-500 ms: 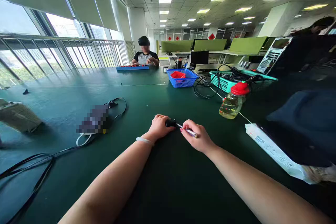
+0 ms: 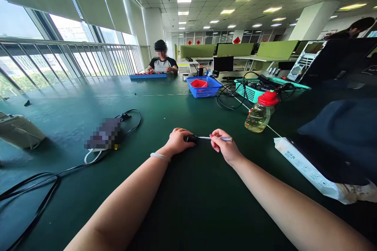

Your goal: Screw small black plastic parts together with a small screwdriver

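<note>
left hand [image 2: 179,141] clamped on the small black part [image 2: 192,138], pinning it to the green tabletop [image 2: 188,204] mid-table. right hand [image 2: 226,149] closed on the screwdriver [image 2: 226,139], shaft lying near level, tip at the part's right end; can't tell if it's seated.

around: pixelated box [image 2: 103,133] left of the left hand, black cord [image 2: 31,195] trailing from near it toward the near left. beige device [image 2: 22,131] at far left. beyond the hands: blue basket [image 2: 204,93] with red tray [image 2: 199,83] inside, then teal basket [image 2: 249,93] full of cables, some loops spilling out between the two. red-lidded bottle [image 2: 257,120] stands beyond and right of the right hand, nearest obstacle that side. white package [image 2: 306,168] and dark blue cloth [image 2: 338,125] sit right of the right forearm. co-worker [image 2: 162,62] at the far edge, behind a blue rack [image 2: 149,76].

room: plain tabletop between the forearms, also from the hands out to the blue basket. left edge runs along the window railing [image 2: 88,60].
</note>
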Action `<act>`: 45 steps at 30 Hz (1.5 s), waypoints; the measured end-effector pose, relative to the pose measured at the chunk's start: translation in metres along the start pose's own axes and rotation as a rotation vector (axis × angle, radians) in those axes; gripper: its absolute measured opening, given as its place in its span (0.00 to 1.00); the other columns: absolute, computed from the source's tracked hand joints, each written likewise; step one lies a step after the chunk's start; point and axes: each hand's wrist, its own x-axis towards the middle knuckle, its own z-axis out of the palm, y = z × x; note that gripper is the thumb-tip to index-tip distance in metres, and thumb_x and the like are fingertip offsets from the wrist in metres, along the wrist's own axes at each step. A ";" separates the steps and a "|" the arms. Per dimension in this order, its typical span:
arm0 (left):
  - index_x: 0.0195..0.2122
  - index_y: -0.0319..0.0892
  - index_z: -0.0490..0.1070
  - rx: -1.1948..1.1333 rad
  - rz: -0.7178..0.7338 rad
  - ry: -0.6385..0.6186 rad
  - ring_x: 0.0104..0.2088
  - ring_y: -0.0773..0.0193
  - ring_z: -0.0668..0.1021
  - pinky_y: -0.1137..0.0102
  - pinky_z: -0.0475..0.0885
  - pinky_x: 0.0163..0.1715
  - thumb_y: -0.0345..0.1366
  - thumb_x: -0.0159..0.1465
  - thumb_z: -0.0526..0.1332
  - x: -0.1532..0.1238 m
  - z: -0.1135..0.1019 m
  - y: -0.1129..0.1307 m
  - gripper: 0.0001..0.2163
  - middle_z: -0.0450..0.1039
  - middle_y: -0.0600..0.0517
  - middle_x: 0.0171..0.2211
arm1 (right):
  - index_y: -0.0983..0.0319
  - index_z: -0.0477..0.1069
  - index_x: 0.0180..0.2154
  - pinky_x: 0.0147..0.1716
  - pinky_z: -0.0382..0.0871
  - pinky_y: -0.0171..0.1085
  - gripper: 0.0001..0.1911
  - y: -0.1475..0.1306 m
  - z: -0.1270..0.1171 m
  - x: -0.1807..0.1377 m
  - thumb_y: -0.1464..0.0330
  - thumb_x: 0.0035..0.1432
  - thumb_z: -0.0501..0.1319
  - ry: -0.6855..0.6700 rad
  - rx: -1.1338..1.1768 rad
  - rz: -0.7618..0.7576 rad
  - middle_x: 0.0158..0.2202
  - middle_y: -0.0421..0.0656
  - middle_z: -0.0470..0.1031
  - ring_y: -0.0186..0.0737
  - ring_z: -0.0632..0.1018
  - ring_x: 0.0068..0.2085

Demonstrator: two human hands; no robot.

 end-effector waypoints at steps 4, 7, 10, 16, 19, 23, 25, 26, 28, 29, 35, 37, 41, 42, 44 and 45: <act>0.49 0.52 0.79 -0.006 0.051 -0.053 0.59 0.50 0.70 0.55 0.61 0.62 0.43 0.54 0.72 0.000 -0.002 -0.002 0.20 0.76 0.52 0.53 | 0.59 0.63 0.26 0.16 0.51 0.31 0.19 0.000 0.000 0.000 0.55 0.50 0.68 -0.001 0.093 0.065 0.15 0.33 0.65 0.28 0.60 0.16; 0.49 0.53 0.79 -0.002 0.069 -0.082 0.60 0.49 0.68 0.54 0.62 0.61 0.45 0.54 0.72 -0.001 -0.003 -0.002 0.20 0.75 0.53 0.54 | 0.59 0.63 0.26 0.16 0.51 0.30 0.19 0.000 0.001 0.001 0.54 0.49 0.68 0.003 0.131 0.092 0.14 0.33 0.64 0.27 0.59 0.15; 0.48 0.54 0.79 0.009 0.076 -0.089 0.60 0.48 0.68 0.53 0.61 0.61 0.47 0.54 0.71 -0.002 -0.003 -0.001 0.19 0.75 0.53 0.55 | 0.59 0.62 0.24 0.15 0.49 0.30 0.19 0.000 0.000 0.003 0.55 0.48 0.69 0.056 0.155 0.096 0.13 0.32 0.63 0.26 0.58 0.15; 0.49 0.53 0.78 0.017 0.046 -0.084 0.60 0.49 0.68 0.54 0.62 0.61 0.47 0.56 0.70 -0.002 -0.002 0.001 0.19 0.76 0.53 0.54 | 0.59 0.61 0.22 0.15 0.48 0.30 0.16 -0.001 -0.002 0.005 0.61 0.47 0.67 0.140 0.181 0.073 0.12 0.31 0.60 0.26 0.56 0.15; 0.50 0.53 0.78 0.016 0.040 -0.080 0.60 0.49 0.68 0.54 0.62 0.62 0.46 0.56 0.70 -0.001 -0.002 0.000 0.19 0.76 0.53 0.54 | 0.58 0.61 0.21 0.15 0.48 0.30 0.15 -0.001 -0.002 0.004 0.62 0.47 0.66 0.150 0.188 0.060 0.12 0.31 0.59 0.26 0.56 0.15; 0.50 0.53 0.78 0.022 0.054 -0.077 0.60 0.49 0.69 0.54 0.62 0.62 0.47 0.56 0.69 0.000 0.000 -0.002 0.20 0.76 0.52 0.54 | 0.58 0.60 0.22 0.15 0.47 0.30 0.16 0.000 -0.001 0.004 0.60 0.49 0.65 0.134 0.133 0.051 0.12 0.31 0.59 0.27 0.56 0.15; 0.50 0.52 0.78 0.026 0.055 -0.076 0.60 0.49 0.69 0.54 0.62 0.62 0.47 0.56 0.69 0.000 0.000 -0.003 0.20 0.76 0.52 0.54 | 0.58 0.60 0.22 0.16 0.49 0.31 0.16 0.000 -0.001 0.003 0.59 0.52 0.63 0.101 0.048 0.004 0.13 0.31 0.59 0.29 0.57 0.16; 0.50 0.52 0.78 0.028 0.053 -0.074 0.60 0.49 0.69 0.54 0.62 0.62 0.48 0.56 0.69 0.000 0.001 -0.004 0.20 0.76 0.52 0.54 | 0.58 0.60 0.23 0.17 0.50 0.32 0.16 -0.001 -0.001 0.001 0.58 0.53 0.62 0.077 -0.021 -0.040 0.14 0.32 0.59 0.29 0.59 0.16; 0.50 0.52 0.77 0.032 0.048 -0.070 0.60 0.49 0.69 0.54 0.62 0.62 0.48 0.56 0.69 0.000 0.002 -0.004 0.21 0.76 0.52 0.54 | 0.57 0.61 0.23 0.19 0.54 0.33 0.15 -0.004 0.000 -0.004 0.58 0.56 0.61 0.012 -0.203 -0.159 0.15 0.33 0.61 0.31 0.62 0.18; 0.50 0.52 0.77 0.033 0.045 -0.066 0.60 0.49 0.69 0.54 0.62 0.62 0.48 0.56 0.69 0.000 0.002 -0.004 0.21 0.76 0.52 0.54 | 0.57 0.62 0.24 0.21 0.56 0.33 0.14 -0.007 0.001 -0.007 0.59 0.58 0.60 -0.019 -0.305 -0.224 0.16 0.34 0.62 0.32 0.63 0.19; 0.50 0.49 0.78 0.025 0.050 -0.041 0.59 0.49 0.69 0.55 0.63 0.61 0.49 0.56 0.70 0.000 0.004 -0.005 0.21 0.77 0.50 0.53 | 0.56 0.64 0.27 0.27 0.60 0.35 0.11 -0.023 0.011 -0.025 0.63 0.62 0.56 -0.202 -0.703 -0.443 0.22 0.37 0.68 0.35 0.68 0.24; 0.49 0.49 0.78 0.022 0.061 -0.033 0.59 0.49 0.70 0.55 0.63 0.61 0.49 0.56 0.69 0.000 0.004 -0.005 0.21 0.77 0.50 0.53 | 0.56 0.65 0.29 0.28 0.60 0.35 0.10 -0.023 0.013 -0.026 0.64 0.63 0.55 -0.253 -0.751 -0.442 0.24 0.38 0.71 0.36 0.69 0.25; 0.48 0.50 0.78 0.026 0.080 -0.022 0.57 0.51 0.72 0.56 0.62 0.61 0.48 0.56 0.69 0.000 0.004 -0.004 0.19 0.78 0.50 0.52 | 0.56 0.68 0.32 0.29 0.60 0.34 0.05 -0.020 0.013 -0.025 0.66 0.62 0.57 -0.347 -0.790 -0.438 0.27 0.38 0.74 0.35 0.70 0.26; 0.48 0.50 0.78 0.026 0.077 -0.021 0.57 0.51 0.72 0.56 0.62 0.62 0.48 0.56 0.70 0.000 0.004 -0.004 0.20 0.78 0.50 0.52 | 0.56 0.68 0.32 0.29 0.60 0.34 0.05 -0.020 0.013 -0.025 0.66 0.62 0.57 -0.346 -0.791 -0.445 0.27 0.38 0.74 0.35 0.71 0.26; 0.49 0.49 0.78 0.028 0.067 -0.019 0.58 0.51 0.71 0.56 0.62 0.62 0.48 0.56 0.70 0.000 0.004 -0.003 0.20 0.77 0.49 0.52 | 0.56 0.68 0.31 0.29 0.61 0.34 0.06 -0.020 0.013 -0.025 0.66 0.62 0.57 -0.306 -0.777 -0.455 0.27 0.38 0.74 0.35 0.71 0.26; 0.49 0.48 0.78 0.028 0.062 -0.018 0.58 0.50 0.71 0.56 0.62 0.62 0.49 0.56 0.70 0.000 0.004 -0.003 0.21 0.77 0.49 0.52 | 0.56 0.68 0.31 0.28 0.61 0.34 0.07 -0.020 0.013 -0.025 0.66 0.63 0.56 -0.278 -0.765 -0.456 0.26 0.38 0.74 0.35 0.72 0.26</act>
